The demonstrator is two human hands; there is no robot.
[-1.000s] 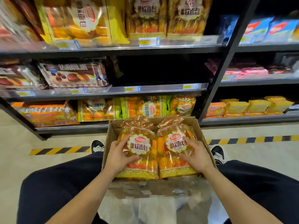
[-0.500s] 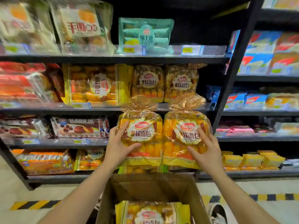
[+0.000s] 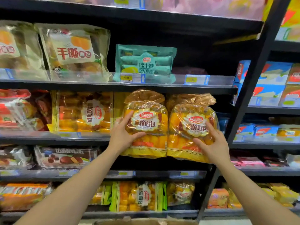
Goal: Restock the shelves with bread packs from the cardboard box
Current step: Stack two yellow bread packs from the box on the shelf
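Observation:
Two clear bags of yellow bread with red-and-white labels are held upright side by side in front of the second shelf. My left hand point(image 3: 123, 135) grips the left bread pack point(image 3: 149, 138) at its lower left. My right hand point(image 3: 212, 143) grips the right bread pack point(image 3: 190, 140) at its lower right. Both packs hang level with the shelf edge point(image 3: 90, 138); what stands behind them is hidden. Only the top rim of the cardboard box point(image 3: 146, 222) shows at the bottom edge.
A sideways yellow bread pack point(image 3: 84, 112) lies on the same shelf to the left. Above it are a green roll pack point(image 3: 146, 64) and beige bread bags point(image 3: 73, 52). A black upright post point(image 3: 253, 88) divides this bay from the right one. Lower shelves hold more packs.
Both hands lifted the two bread packs out of the box and raised them up to the second shelf. My view tilted upward, so the box has dropped almost out of sight.

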